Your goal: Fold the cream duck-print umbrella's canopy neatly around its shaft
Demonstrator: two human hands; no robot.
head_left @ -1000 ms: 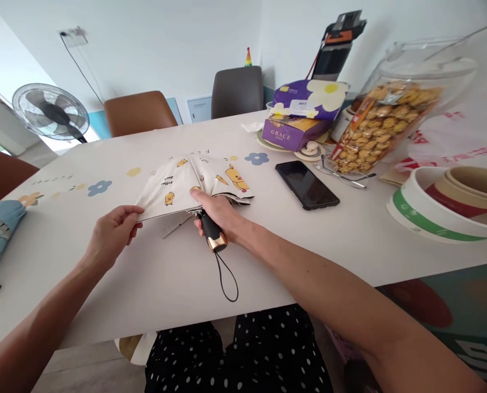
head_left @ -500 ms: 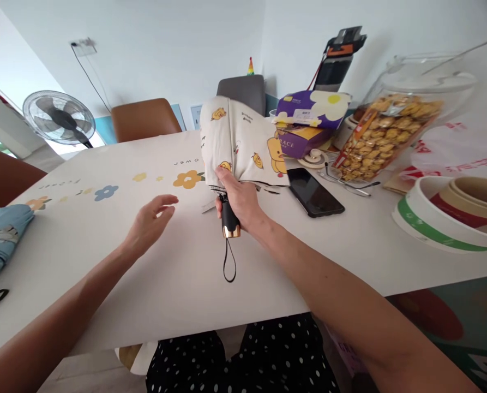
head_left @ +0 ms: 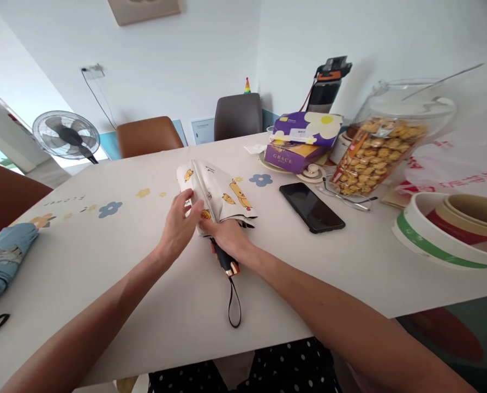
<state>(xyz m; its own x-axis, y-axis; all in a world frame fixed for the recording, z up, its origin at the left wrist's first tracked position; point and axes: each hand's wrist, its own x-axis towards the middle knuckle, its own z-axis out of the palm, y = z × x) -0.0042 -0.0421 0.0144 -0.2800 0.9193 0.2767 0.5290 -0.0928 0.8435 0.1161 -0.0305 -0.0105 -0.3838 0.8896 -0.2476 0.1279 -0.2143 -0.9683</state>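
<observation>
A cream folding umbrella (head_left: 210,191) with yellow cartoon figures lies folded but loose, low over the table in front of me. Its black handle with a gold end and a wrist loop points toward me. Around the top of the handle and the lower cloth, my right hand (head_left: 229,237) is closed. My left hand (head_left: 181,221) is at the umbrella's left edge, fingers apart, close against the cloth; whether it presses on it I cannot tell. The underside of the right hand's grip is partly hidden.
Right of the umbrella lie a black phone (head_left: 312,207) and glasses (head_left: 349,199). Beyond stand purple boxes (head_left: 286,155), a snack jar (head_left: 382,147), a bottle (head_left: 327,87) and tape rolls (head_left: 439,234). A blue umbrella (head_left: 6,256) lies at the left edge of the white table (head_left: 153,311).
My right hand has lowered the umbrella toward the table and tilted its top to the left. My left hand has moved right and forward to the umbrella's side.
</observation>
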